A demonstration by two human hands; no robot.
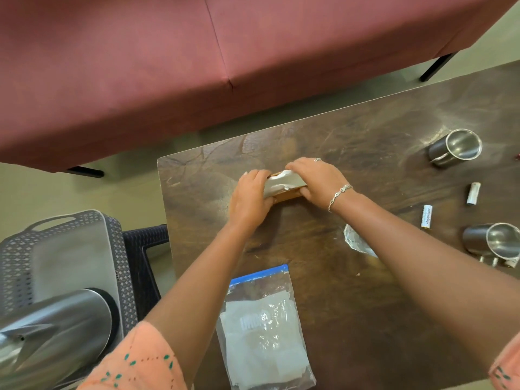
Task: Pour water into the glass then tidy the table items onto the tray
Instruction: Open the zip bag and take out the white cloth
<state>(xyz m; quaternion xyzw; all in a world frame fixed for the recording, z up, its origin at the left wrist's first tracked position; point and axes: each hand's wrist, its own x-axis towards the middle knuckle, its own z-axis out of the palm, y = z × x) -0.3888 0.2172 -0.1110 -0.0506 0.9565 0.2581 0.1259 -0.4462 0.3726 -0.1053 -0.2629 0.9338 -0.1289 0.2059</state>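
Dark, mottled brown wood makes up the surface point(365, 305), with a maroon upholstered bench point(197, 66) standing beyond its far edge. Both hands meet at the middle of it, gripping one white crumpled wrapper point(284, 182) with a tan, board-like edge under it. The left hand point(249, 197) curls round the left end; the right hand point(315, 178), with a ring and a chain bracelet on its wrist, curls over the right end.

Beneath the right forearm lies one crumpled piece of foil point(357, 243). Nearer the person lies one clear zip bag point(264, 330) with a blue seal strip and white contents.

To the right stand two steel mugs: one mug point(455, 147) at the far side, a second mug point(492, 243) nearer, at the picture's edge. Between them lie two small white cylinders, one cylinder point(473, 193) plain and a second cylinder point(427, 217) printed with text too small to read.

Off the left edge, on a dark chair, sits one grey perforated tray point(67, 249) with handles. One steel jug point(56, 330) stands on its near end. No drinking glass can be told apart from the mugs.
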